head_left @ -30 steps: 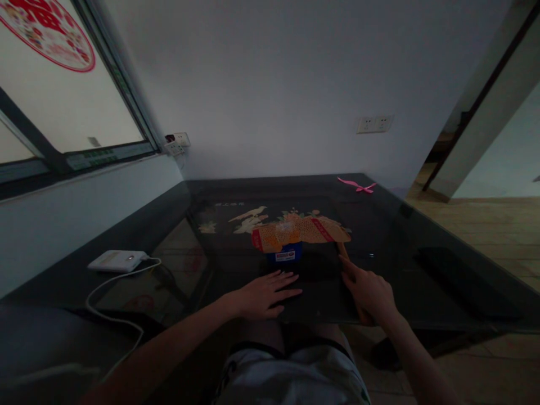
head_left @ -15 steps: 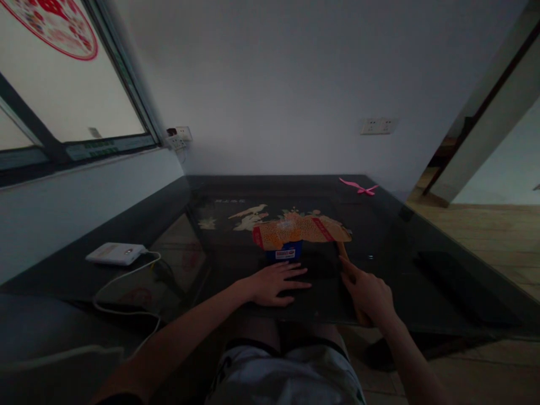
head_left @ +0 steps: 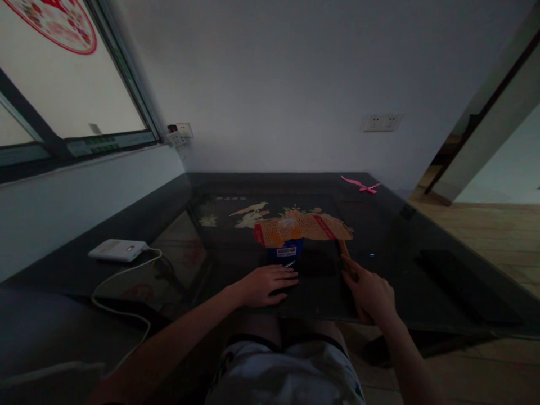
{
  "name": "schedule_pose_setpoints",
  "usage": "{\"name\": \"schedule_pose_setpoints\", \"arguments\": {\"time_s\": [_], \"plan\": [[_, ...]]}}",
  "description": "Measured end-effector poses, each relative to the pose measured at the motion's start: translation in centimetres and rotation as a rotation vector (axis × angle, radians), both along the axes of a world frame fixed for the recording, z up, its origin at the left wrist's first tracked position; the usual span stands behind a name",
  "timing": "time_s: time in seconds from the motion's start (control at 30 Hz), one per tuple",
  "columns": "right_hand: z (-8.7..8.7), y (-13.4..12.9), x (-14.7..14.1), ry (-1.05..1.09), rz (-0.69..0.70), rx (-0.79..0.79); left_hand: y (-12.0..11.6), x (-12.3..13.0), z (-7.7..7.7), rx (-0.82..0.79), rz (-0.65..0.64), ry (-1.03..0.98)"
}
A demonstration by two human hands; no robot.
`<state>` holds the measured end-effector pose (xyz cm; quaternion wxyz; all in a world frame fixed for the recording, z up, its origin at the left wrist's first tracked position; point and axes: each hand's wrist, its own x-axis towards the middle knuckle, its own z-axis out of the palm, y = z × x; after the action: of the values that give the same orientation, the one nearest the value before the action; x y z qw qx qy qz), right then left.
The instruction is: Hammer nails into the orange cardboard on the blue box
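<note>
My left hand [head_left: 269, 286] lies palm down on the dark tabletop with its fingers stretched out, just in front of a small blue box [head_left: 287, 252]. Across the top of that box rests a long piece of packaging [head_left: 301, 228], orange and tan with a honeycomb-like pattern and red bands. My right hand [head_left: 373, 292] is closed around a long brown wooden stick [head_left: 345, 247]. The stick's far end reaches the right end of the packaging, and its near end shows below the hand at the table's front edge. A small shiny sliver [head_left: 289, 264] shows beside my left fingertips.
On the left lies a white power bank [head_left: 118, 250] with a white cable [head_left: 122, 274] trailing off the table. A dark flat object [head_left: 468, 287] lies at the right. A pink ribbon-like item [head_left: 361, 185] sits by the far right corner, near the wall.
My left hand has shifted slightly left, away from the stick, with its fingers closer together. My right hand, the stick and the packaging look nearly the same; the view has moved slightly.
</note>
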<state>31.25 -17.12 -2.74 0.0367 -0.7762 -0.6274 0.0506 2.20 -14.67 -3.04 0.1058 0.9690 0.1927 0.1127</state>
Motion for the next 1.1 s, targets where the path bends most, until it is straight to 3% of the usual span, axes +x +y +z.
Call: {"name": "schedule_pose_setpoints", "arguments": {"time_s": [0.4, 0.67, 1.1], "plan": [[0.08, -0.23, -0.22, 0.021, -0.042, 0.002, 0.26, 0.44, 0.26, -0.054, 0.016, 0.043], [-0.33, -0.24, 0.01, 0.024, -0.047, 0.015, -0.03, 0.38, -0.06, 0.033, 0.2, -0.064], [-0.19, -0.35, -0.2, 0.038, -0.051, 0.015, 0.13, 0.51, 0.0, 0.015, 0.106, -0.035]]}}
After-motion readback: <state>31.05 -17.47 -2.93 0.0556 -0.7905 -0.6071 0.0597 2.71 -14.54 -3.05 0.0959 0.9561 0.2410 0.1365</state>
